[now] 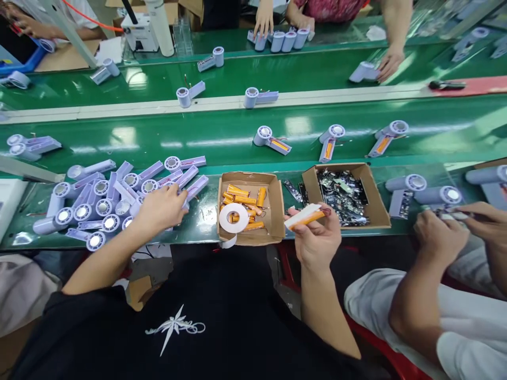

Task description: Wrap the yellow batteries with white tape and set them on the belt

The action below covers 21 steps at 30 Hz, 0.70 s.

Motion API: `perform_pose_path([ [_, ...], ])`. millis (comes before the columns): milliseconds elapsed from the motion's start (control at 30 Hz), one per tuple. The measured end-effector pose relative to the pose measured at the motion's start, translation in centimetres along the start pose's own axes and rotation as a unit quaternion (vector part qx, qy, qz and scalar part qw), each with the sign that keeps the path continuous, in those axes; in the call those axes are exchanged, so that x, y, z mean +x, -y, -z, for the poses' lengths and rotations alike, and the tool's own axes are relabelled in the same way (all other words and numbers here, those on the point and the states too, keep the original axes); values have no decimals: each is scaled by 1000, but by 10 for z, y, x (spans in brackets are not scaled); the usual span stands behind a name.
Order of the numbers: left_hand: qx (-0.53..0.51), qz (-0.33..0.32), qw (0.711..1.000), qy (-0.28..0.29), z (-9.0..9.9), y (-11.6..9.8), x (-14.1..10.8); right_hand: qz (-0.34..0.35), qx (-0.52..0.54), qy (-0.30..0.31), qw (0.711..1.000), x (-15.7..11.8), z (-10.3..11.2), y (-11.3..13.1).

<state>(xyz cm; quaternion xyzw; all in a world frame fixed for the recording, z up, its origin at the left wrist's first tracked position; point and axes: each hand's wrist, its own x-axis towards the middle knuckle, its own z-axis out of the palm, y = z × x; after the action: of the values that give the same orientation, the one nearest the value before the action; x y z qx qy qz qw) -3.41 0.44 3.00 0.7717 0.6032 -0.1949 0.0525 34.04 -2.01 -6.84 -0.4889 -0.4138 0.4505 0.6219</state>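
My left hand is at the right side of a pile of lavender handheld-fan housings. Its fingers are curled on one housing, partly hidden by the hand. Raised above the bench edge, my right hand grips an orange battery cell with a white strip of tape along it. Between my hands stands a cardboard box of orange cells. A roll of white tape rests on its front left part, its loose end hanging over the edge.
To the right, another cardboard box holds circuit boards. Several housings with orange cells lie on the green conveyor belt. A co-worker's hands work beside me at right; other people's hands handle housings across the belt.
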Motion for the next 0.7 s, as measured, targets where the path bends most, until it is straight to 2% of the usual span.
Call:
perform_pose_path([
  [67,-6,-27,999,29,22,17,51,45,-14,5,999,25,-11,7],
  [133,-7,-75,995,60,37,32,118,82,-23,19,996,57,-30,13],
  [233,23,-119,992,22,40,44,214,72,-30,77,994,106,-61,15],
  [300,33,-146,988,28,32,45,256,40,-27,126,991,131,-79,10],
  [367,36,-154,985,65,22,43,277,22,-27,175,984,151,-94,1],
  [433,34,-138,987,76,12,41,283,18,-43,228,972,167,-106,-8],
  [500,27,-138,989,53,3,38,283,23,-81,279,956,182,-118,-18],
  [600,19,-172,985,9,-4,33,285,34,-160,330,930,202,-137,-30],
  [700,1,-159,987,22,-2,31,298,33,-233,345,909,218,-156,-44],
])
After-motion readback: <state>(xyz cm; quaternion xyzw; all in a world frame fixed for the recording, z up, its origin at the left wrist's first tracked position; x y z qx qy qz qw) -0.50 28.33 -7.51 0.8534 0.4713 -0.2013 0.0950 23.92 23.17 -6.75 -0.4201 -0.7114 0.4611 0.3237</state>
